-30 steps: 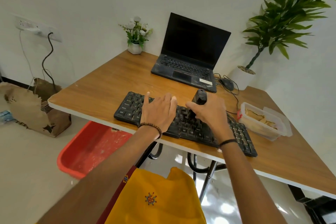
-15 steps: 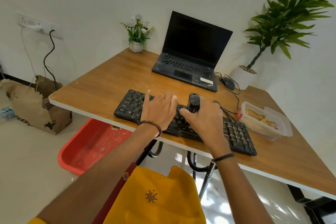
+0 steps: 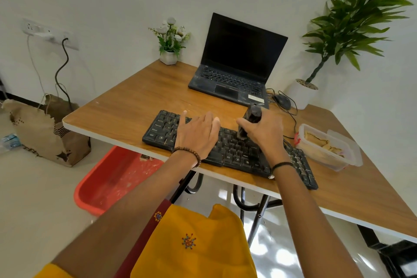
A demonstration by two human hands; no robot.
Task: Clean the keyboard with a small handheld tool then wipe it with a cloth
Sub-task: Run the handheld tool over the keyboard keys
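In the head view, our right hand (image 3: pixel 267 134) grips the small dark tool (image 3: pixel 253 115), its tip on the keyboard's (image 3: pixel 163 129) middle keys. It has shifted slightly rightward since half a second ago, so we judge brushing continues. Our left hand (image 3: pixel 198 136) stays flat on the left keys.

Back it goes: the right hand (image 3: pixel 267 133) slides the small dark tool (image 3: pixel 251 116) to the right along the keyboard (image 3: pixel 165 128), away from the left hand (image 3: pixel 198 133) it had nearly met half a second ago. The tool stood almost upright then; now its top tips toward the laptop (image 3: pixel 237 74), blurred in the sweep.
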